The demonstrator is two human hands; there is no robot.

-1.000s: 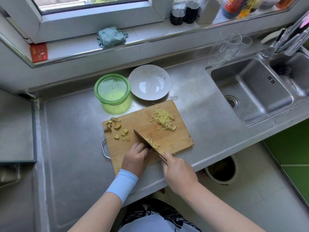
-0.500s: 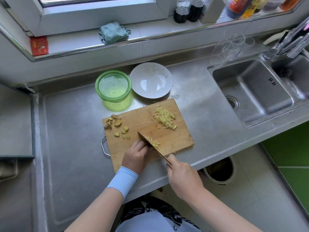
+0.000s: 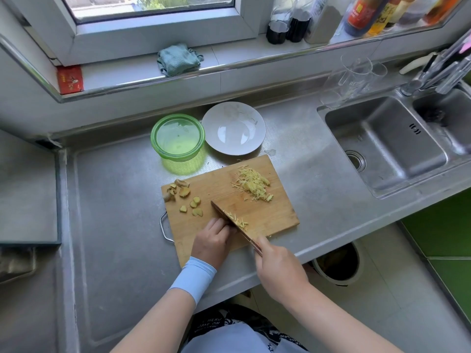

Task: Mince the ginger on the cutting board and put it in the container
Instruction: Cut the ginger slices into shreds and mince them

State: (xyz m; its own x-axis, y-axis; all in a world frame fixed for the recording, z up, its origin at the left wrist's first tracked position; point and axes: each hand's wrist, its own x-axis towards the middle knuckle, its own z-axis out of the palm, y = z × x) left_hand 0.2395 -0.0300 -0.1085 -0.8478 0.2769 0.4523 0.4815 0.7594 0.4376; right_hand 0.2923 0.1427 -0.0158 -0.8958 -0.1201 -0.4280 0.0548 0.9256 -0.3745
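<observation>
A wooden cutting board (image 3: 270,210) lies on the steel counter. A pile of shredded ginger (image 3: 253,184) sits near its far right corner, and several ginger slices and peel bits (image 3: 187,197) lie at its left. My right hand (image 3: 277,268) grips the handle of a cleaver (image 3: 229,216) whose blade stands edge-down on the board, fresh shreds clinging to its right face. My left hand (image 3: 214,240), fingers curled, presses down against the blade's left side; whatever ginger it holds is hidden. The green container (image 3: 177,137) stands behind the board.
A white plate (image 3: 234,128) sits beside the green container. A double sink (image 3: 387,141) with faucet lies to the right, glass cups (image 3: 356,75) behind it. Bottles and a green cloth (image 3: 178,58) rest on the windowsill. A bin (image 3: 336,263) stands on the floor below the counter edge.
The cleaver and both hands stay at the board's near edge, the blade shifting slightly between cuts. A few more shreds cling to the blade.
</observation>
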